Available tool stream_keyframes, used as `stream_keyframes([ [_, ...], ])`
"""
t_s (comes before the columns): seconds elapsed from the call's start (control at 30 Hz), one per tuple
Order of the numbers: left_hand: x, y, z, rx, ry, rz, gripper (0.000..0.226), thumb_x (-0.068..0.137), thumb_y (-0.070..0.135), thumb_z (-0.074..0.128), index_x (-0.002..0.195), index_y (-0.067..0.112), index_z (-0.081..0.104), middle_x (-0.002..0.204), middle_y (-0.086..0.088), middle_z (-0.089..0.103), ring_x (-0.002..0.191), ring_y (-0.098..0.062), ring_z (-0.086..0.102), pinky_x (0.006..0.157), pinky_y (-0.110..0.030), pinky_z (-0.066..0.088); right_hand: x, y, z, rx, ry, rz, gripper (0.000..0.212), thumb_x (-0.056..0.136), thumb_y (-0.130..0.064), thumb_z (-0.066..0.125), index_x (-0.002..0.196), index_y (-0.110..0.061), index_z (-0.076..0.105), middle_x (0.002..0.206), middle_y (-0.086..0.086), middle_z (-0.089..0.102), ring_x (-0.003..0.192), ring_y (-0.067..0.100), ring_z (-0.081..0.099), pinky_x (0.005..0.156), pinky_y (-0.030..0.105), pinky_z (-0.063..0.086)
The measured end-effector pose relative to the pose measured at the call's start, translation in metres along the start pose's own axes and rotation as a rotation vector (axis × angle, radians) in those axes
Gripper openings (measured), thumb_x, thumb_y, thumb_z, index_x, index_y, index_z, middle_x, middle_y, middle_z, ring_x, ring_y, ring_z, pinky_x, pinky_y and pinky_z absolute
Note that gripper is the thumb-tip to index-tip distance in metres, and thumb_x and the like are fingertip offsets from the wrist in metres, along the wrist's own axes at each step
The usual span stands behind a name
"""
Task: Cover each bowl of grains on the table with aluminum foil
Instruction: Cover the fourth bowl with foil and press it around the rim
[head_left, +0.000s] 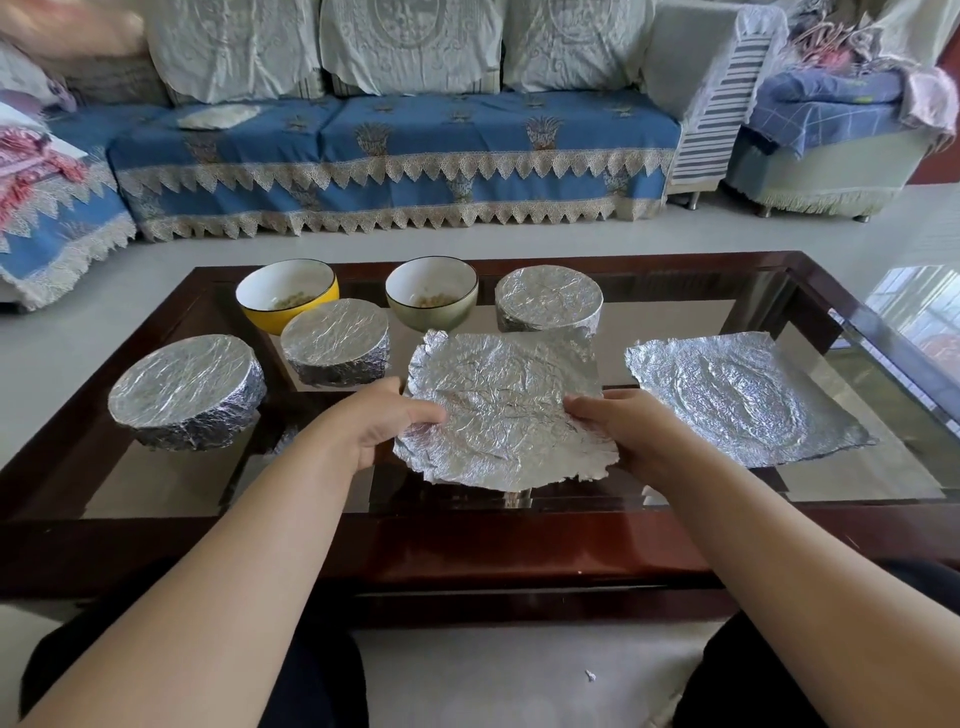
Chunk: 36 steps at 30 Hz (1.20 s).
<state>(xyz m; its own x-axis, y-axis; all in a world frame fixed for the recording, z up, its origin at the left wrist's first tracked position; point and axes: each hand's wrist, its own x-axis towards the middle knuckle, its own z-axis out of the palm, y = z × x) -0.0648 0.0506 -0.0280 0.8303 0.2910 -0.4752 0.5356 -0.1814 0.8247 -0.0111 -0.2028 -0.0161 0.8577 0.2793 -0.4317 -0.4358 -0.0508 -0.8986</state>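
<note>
Both hands, left hand (387, 423) and right hand (626, 434), pinch opposite edges of the foil sheet (501, 410), held flat and taut above the counter (519, 540) to drape over the green bowl (431, 293)

A dark wooden table (519, 545) with a glass top carries three foil-wrapped bowls (184, 392), a yellow bowl (287, 296), a green bowl (431, 292) and a flat foil sheet (743, 397).

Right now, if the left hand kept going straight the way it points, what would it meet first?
Probably the grey-green bowl. The left hand, gripping the foil sheet, points away and slightly right toward it, though depth is hard to judge.
</note>
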Motion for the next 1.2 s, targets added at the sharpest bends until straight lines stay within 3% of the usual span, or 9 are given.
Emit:
stream_keyframes([
  [0.2, -0.006, -0.004, -0.011, 0.132, -0.112, 0.014, 0.132, 0.048, 0.043, 0.088, 0.156, 0.018, 0.018, 0.159, -0.005, 0.028, 0.143, -0.024, 0.03, 0.117, -0.04, 0.022, -0.001, 0.004, -0.004, -0.141, -0.078, 0.016, 0.013, 0.087, -0.008, 0.071, 0.089, 0.003, 0.065, 0.064, 0.007, 0.07, 0.05, 0.018, 0.065, 0.047, 0.023, 0.05],
  [0.27, -0.012, -0.002, -0.013, 0.173, -0.104, 0.013, 0.123, 0.066, 0.042, 0.087, 0.158, 0.021, 0.009, 0.162, -0.005, 0.022, 0.145, -0.025, 0.026, 0.118, -0.042, 0.023, 0.001, 0.003, -0.007, -0.205, -0.07, 0.009, 0.018, 0.085, -0.011, 0.073, 0.092, 0.004, 0.067, 0.069, 0.009, 0.071, 0.056, 0.022, 0.067, 0.054, 0.027, 0.052],
  [0.37, -0.021, 0.006, -0.015, 0.373, 0.188, 0.187, 0.094, 0.088, 0.043, 0.07, 0.156, 0.02, 0.009, 0.157, -0.007, 0.032, 0.138, -0.025, 0.038, 0.108, -0.04, 0.033, 0.005, 0.002, -0.011, -0.271, -0.037, -0.029, 0.024, 0.082, -0.015, 0.077, 0.097, 0.002, 0.07, 0.078, 0.012, 0.074, 0.065, 0.026, 0.068, 0.065, 0.035, 0.056],
  [0.47, -0.043, 0.024, 0.0, 0.658, 0.529, 0.712, 0.07, 0.094, 0.043, 0.059, 0.15, 0.015, 0.028, 0.153, -0.006, 0.038, 0.139, -0.023, 0.037, 0.108, -0.036, 0.033, 0.007, 0.0, -0.012, -0.363, -0.018, -0.086, 0.023, 0.081, -0.021, 0.078, 0.093, -0.002, 0.071, 0.072, 0.007, 0.071, 0.054, 0.018, 0.063, 0.057, 0.029, 0.053],
  [0.53, -0.047, 0.03, 0.021, 0.86, 0.364, 0.842, 0.08, 0.092, 0.061, 0.044, 0.154, 0.015, 0.024, 0.16, -0.004, 0.026, 0.148, -0.022, 0.022, 0.116, -0.035, 0.017, 0.009, -0.001, -0.012, -0.415, -0.009, -0.098, 0.022, 0.081, -0.024, 0.077, 0.091, -0.006, 0.072, 0.072, 0.006, 0.072, 0.055, 0.018, 0.065, 0.06, 0.032, 0.056],
  [0.67, -0.033, 0.018, 0.051, 1.228, -0.032, 0.63, 0.114, 0.066, 0.091, 0.012, 0.153, 0.027, -0.023, 0.159, 0.004, -0.029, 0.147, -0.019, -0.027, 0.121, -0.046, -0.013, 0.014, 0.003, -0.009, -0.513, 0.002, -0.111, 0.019, 0.079, -0.03, 0.079, 0.085, -0.013, 0.073, 0.079, 0.007, 0.076, 0.077, 0.029, 0.073, 0.085, 0.048, 0.057],
  [1.0, -0.027, 0.012, 0.056, 1.311, -0.089, 0.548, 0.131, 0.053, 0.098, 0.01, 0.154, 0.022, -0.022, 0.157, -0.004, -0.034, 0.145, -0.019, -0.031, 0.121, -0.043, -0.015, 0.015, -0.002, -0.008, -0.714, 0.006, -0.227, 0.012, 0.086, -0.027, 0.072, 0.084, -0.017, 0.065, 0.082, 0.003, 0.071, 0.069, 0.018, 0.065, 0.07, 0.033, 0.052],
  [1.1, -0.028, 0.013, 0.058, 1.308, -0.102, 0.548, 0.126, 0.056, 0.098, 0.015, 0.153, 0.027, -0.022, 0.157, -0.003, -0.035, 0.145, -0.022, -0.031, 0.12, -0.045, -0.016, 0.011, -0.007, -0.005, -0.923, 0.021, -0.254, 0.04, 0.087, -0.035, 0.069, 0.117, -0.012, 0.056, 0.097, -0.001, 0.065, 0.079, 0.011, 0.059, 0.064, 0.024, 0.042],
  [1.2, -0.028, 0.012, 0.06, 1.287, -0.094, 0.549, 0.125, 0.057, 0.1, 0.016, 0.154, 0.03, -0.02, 0.158, -0.002, -0.032, 0.146, -0.023, -0.03, 0.12, -0.047, -0.014, 0.001, -0.009, -0.004, -1.004, 0.043, -0.442, 0.084, 0.087, -0.042, 0.068, 0.152, -0.019, 0.022, 0.153, 0.003, 0.038, 0.134, 0.02, 0.043, 0.104, 0.031, 0.037],
])
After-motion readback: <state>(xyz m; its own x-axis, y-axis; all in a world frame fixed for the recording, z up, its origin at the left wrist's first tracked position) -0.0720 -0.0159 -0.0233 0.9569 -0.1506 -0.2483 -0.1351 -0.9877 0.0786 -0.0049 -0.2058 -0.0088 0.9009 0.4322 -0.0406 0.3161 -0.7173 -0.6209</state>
